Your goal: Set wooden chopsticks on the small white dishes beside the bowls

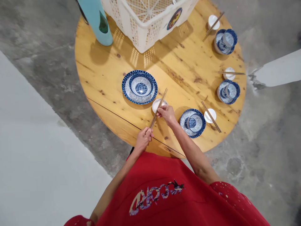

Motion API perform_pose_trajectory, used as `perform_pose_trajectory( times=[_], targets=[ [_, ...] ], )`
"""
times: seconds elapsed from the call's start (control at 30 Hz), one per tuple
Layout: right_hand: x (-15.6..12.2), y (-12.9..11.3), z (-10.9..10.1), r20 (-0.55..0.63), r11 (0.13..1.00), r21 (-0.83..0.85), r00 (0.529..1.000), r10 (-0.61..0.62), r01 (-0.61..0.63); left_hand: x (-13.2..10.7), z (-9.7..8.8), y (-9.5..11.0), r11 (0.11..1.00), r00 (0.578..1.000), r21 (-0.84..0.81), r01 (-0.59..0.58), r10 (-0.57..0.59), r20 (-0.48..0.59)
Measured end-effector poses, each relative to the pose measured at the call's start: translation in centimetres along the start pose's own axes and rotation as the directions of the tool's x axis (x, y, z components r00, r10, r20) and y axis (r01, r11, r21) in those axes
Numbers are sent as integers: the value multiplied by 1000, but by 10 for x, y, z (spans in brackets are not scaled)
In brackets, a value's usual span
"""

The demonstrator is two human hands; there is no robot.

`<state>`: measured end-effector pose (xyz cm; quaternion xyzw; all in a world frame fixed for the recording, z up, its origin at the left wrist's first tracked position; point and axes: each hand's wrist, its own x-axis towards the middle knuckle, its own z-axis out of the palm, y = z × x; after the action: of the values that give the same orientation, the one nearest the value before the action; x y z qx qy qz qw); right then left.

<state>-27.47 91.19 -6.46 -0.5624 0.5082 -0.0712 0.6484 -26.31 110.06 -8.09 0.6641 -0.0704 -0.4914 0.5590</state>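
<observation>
A pair of wooden chopsticks [154,118] slants over a small white dish [155,106] near the table's front edge. My left hand [144,138] is closed round their lower end. My right hand [166,113] pinches them near the middle, just beside the dish. Up and to the left of the dish lies a blue-patterned plate [125,91] with a matching bowl [141,84] on it. To the right of my right hand, another blue-rimmed bowl [184,116] has a clear glass [195,122] in it.
Along the round wooden table's [105,81] right side stand more blue bowls [222,91] with glasses, and small white dishes [210,115] with chopsticks across them. A white plastic basket [141,34] stands at the back, beside a light-blue chopstick holder-like container [104,39].
</observation>
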Motion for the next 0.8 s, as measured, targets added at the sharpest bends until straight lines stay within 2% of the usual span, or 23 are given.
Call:
perform_pose_trajectory(
  times=[0.8],
  targets=[
    [7, 0, -7, -34, 999, -38, 999, -35, 33, 11, 12, 0, 996, 998, 65, -61, 59, 32]
  ],
)
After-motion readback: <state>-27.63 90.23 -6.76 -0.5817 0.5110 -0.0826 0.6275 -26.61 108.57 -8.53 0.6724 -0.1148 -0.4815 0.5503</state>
